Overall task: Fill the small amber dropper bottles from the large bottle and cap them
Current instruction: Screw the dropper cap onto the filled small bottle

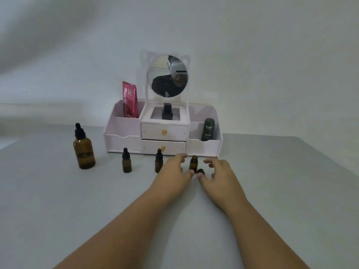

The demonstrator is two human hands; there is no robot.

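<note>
The large amber bottle (pixel 84 150) with a black dropper cap stands at the left of the table. Two small amber bottles (pixel 126 161) (pixel 158 161) stand capped in a row to its right. A third small amber bottle (pixel 193 163) stands uncapped between my hands. Its black dropper cap (pixel 200 171) lies on the table just right of it. My left hand (pixel 175 171) is open, fingers spread, close to the left side of the uncapped bottle. My right hand (pixel 219 174) is open, its thumb next to the cap.
A pale pink organiser (pixel 124 131) with two drawers and a round mirror (pixel 167 76) stands behind the bottles. It holds a red tube (pixel 129 100), a dark green bottle (pixel 207 130) and a small black bottle (pixel 167 112). The grey table (pixel 58 200) extends toward me.
</note>
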